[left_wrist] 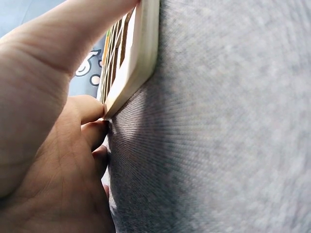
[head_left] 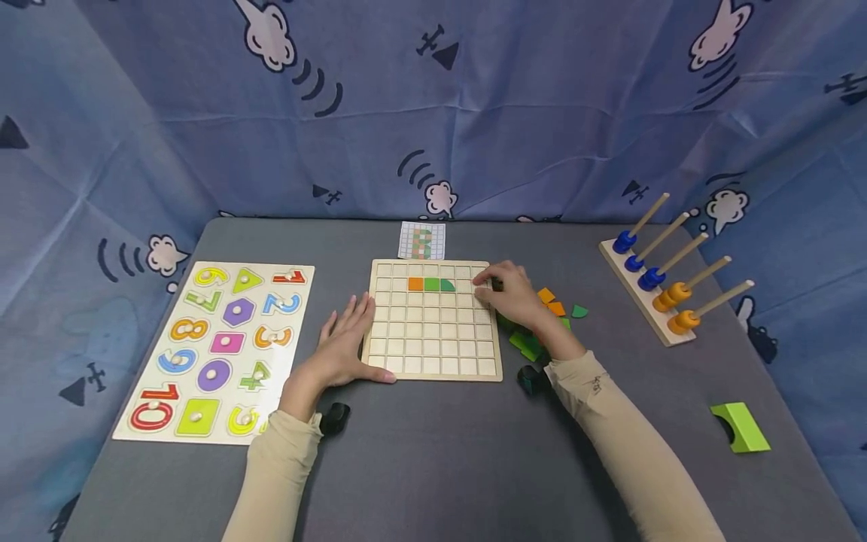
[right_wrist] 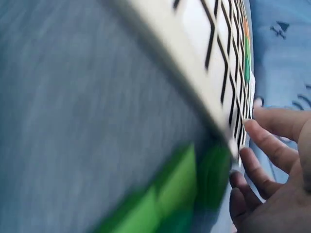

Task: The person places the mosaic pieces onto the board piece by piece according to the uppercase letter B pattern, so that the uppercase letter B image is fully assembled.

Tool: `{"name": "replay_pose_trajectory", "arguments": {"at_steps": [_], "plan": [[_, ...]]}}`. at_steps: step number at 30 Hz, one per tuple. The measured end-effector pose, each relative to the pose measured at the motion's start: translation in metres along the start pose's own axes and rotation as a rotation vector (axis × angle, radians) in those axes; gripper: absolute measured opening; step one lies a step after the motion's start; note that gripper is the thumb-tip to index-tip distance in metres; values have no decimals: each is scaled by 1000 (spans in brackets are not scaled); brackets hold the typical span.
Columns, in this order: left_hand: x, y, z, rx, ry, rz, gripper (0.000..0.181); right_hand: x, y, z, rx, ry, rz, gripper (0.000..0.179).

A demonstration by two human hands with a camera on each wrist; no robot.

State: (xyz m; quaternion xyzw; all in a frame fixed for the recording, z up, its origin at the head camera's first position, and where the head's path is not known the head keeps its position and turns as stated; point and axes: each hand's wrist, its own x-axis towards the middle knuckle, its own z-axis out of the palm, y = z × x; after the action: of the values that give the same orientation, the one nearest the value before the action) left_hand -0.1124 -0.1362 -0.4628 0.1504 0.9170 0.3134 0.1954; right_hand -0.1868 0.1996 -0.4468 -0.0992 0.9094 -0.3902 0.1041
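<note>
A wooden grid board [head_left: 433, 324] lies flat on the grey table. In its second row sit an orange square [head_left: 415, 284], a green square [head_left: 431, 284] and a green rounded piece [head_left: 448, 285]. My left hand [head_left: 342, 348] rests along the board's left edge, its thumb at the near left corner. Over the upper right edge of the grid is my right hand [head_left: 509, 293], with thumb and forefinger apart and no piece visible between them. In the right wrist view, the fingertips [right_wrist: 250, 127] come right at the board's rim. Partly hidden under that hand lie loose green pieces [head_left: 525, 345].
A small pattern card [head_left: 421, 241] lies beyond the board. Loose orange pieces [head_left: 555, 309] and a green piece [head_left: 579, 311] are to the right. A number and shape puzzle [head_left: 223, 342] is at left. A peg abacus [head_left: 650, 290] and a green arch block [head_left: 741, 427] stand at right.
</note>
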Motion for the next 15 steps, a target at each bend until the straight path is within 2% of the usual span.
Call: {"name": "replay_pose_trajectory", "arguments": {"at_steps": [7,11,15], "plan": [[0,1,1,3,-1,0,140,-16,24,-37,34,-64,64,32],[-1,2,0,-7,-5,0,139,-26,32,-54,-5,-111,115,33],[-1,3,0,-15,-7,2,139,-34,37,-62,-51,-148,96,34]]}}
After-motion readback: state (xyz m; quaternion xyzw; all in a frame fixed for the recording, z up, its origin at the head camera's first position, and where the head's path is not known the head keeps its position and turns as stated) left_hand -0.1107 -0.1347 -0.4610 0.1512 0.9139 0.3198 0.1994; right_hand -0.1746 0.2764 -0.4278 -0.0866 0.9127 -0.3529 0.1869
